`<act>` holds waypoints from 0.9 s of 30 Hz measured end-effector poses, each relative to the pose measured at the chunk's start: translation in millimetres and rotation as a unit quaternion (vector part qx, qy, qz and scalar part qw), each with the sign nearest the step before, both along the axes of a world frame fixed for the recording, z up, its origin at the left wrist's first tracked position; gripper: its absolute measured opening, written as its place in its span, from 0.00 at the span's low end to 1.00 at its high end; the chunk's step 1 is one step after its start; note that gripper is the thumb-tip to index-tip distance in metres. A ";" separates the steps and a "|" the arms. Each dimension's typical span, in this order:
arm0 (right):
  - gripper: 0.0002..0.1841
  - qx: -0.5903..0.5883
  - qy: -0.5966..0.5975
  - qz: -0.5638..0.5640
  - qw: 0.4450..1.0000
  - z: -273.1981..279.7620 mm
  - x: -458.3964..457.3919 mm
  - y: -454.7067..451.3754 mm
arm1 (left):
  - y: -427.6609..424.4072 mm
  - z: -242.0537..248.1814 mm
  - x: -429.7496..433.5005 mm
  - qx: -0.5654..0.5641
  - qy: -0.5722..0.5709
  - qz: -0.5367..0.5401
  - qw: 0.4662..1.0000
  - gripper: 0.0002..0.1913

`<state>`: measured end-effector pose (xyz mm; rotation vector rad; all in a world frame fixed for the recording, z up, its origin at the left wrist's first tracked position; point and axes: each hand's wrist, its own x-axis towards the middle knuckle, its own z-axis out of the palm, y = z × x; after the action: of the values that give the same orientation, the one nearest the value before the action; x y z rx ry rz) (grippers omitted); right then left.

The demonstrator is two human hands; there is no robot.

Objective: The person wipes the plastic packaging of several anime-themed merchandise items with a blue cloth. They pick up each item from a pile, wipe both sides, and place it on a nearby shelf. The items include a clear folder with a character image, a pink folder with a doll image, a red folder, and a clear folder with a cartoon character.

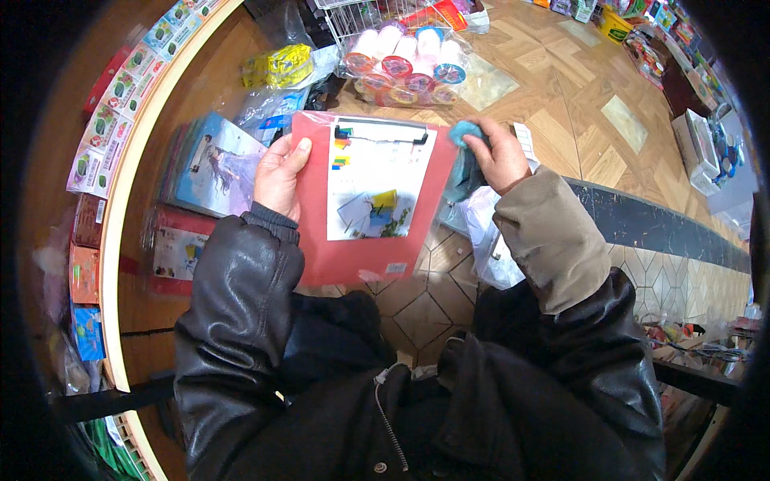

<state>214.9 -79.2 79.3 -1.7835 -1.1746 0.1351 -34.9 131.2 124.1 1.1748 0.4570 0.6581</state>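
A red clipboard in clear plastic wrap is held up before me, a printed paper insert under its metal clip. My left hand grips its left edge, thumb on the front. In my right hand is a bunched teal cloth, at the clipboard's upper right edge; whether the cloth touches it I cannot tell. To the left of my left hand lies a stack of clipboards, the top one showing a figure in a flowing dress. Below that stack lies another wrapped red clipboard, partly hidden by my left sleeve.
Beyond the clipboard, plastic-wrapped containers with coloured lids stand by a white wire basket. A yellow package lies left of them. A pale-edged shelf curves along the left. White plastic bags sit below my right hand.
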 end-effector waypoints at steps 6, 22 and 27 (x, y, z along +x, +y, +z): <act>0.19 0.134 0.003 -0.189 0.973 11.3 -6.0 2.1 | 3.3 -1.8 -1.1 -0.055 -0.040 0.010 0.998 0.13; 0.26 0.184 -0.185 0.174 0.949 -9.9 -115.1 38.1 | -48.7 -9.0 37.3 -0.117 -0.037 -0.040 0.992 0.17; 0.20 0.115 -0.211 0.018 0.970 -6.3 -64.6 36.6 | -43.9 -6.9 28.9 -0.131 -0.048 -0.082 0.987 0.17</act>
<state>150.3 -42.6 73.0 -1.6270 -1.4551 -0.3658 -6.0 87.3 117.3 0.9156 0.3489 0.4927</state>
